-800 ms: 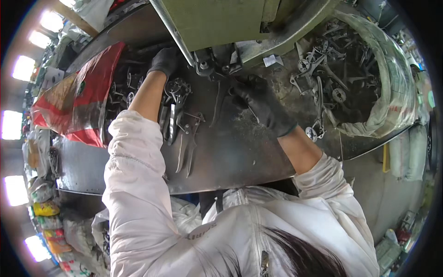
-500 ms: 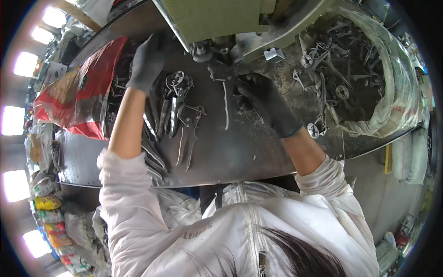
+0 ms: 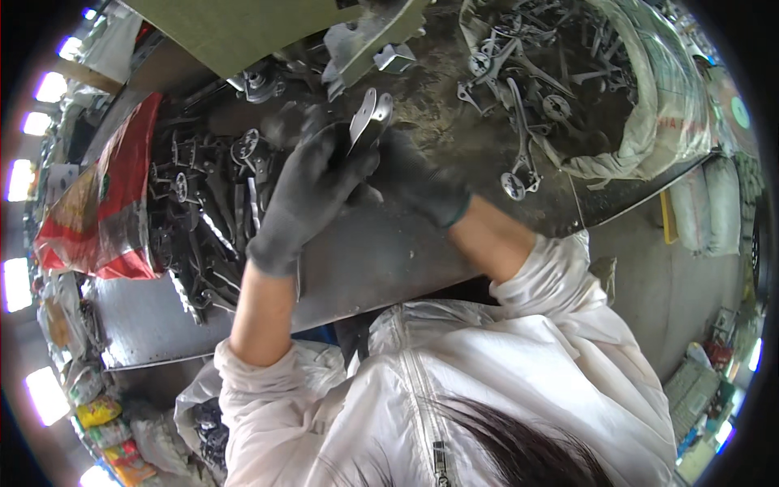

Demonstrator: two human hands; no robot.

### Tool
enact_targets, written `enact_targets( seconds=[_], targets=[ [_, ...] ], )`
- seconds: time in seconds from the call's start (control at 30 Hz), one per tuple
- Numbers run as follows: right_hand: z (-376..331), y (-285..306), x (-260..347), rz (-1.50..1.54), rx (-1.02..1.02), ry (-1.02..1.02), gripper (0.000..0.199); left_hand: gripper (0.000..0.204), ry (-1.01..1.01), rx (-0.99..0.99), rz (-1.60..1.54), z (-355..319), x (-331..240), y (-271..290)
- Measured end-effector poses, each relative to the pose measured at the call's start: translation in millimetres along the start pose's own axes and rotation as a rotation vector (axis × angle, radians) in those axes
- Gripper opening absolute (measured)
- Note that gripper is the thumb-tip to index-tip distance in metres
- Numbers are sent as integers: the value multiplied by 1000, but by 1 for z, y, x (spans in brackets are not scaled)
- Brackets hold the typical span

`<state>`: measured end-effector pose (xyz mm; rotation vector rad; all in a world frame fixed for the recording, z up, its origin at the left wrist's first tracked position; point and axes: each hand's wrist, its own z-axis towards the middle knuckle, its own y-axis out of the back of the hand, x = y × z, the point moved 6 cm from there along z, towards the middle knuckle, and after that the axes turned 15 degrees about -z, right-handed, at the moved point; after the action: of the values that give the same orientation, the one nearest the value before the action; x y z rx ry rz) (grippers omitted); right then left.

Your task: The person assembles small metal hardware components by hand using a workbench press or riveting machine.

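Both my hands wear dark grey gloves and meet over the grey metal worktable (image 3: 381,260). My left hand (image 3: 308,195) and my right hand (image 3: 418,183) are closed together on a flat shiny metal part (image 3: 367,120) with two rounded ends that sticks up between the fingertips. A pile of dark metal scissor-like parts (image 3: 211,203) lies on the table just left of my left hand. The lower end of the held part is hidden by the gloves.
A large white sack (image 3: 641,122) full of grey metal parts stands at the right. A green machine body (image 3: 243,32) with a metal bracket overhangs the table's far edge. A red plastic bag (image 3: 97,211) lies at the left. Bags sit on the floor at lower left.
My left hand came back from the far left pile toward the middle. Both hands now rise together off the table holding the shiny metal part.
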<state>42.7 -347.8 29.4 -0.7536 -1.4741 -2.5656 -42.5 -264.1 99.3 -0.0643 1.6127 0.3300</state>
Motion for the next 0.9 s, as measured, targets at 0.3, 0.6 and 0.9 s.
enact_targets(
  seconds=[0.3,0.6,0.9],
  targets=[
    [-92,181,-126,-1098,496,274,54,32,256,-186,183,-13,87,49],
    [-7,84,-74,32,-238,-226,26,42,186,-275,-190,-3,88,59],
    [3,40,-39,1097,-9,-813,32,46,89,-130,-150,13,86,52]
  ],
)
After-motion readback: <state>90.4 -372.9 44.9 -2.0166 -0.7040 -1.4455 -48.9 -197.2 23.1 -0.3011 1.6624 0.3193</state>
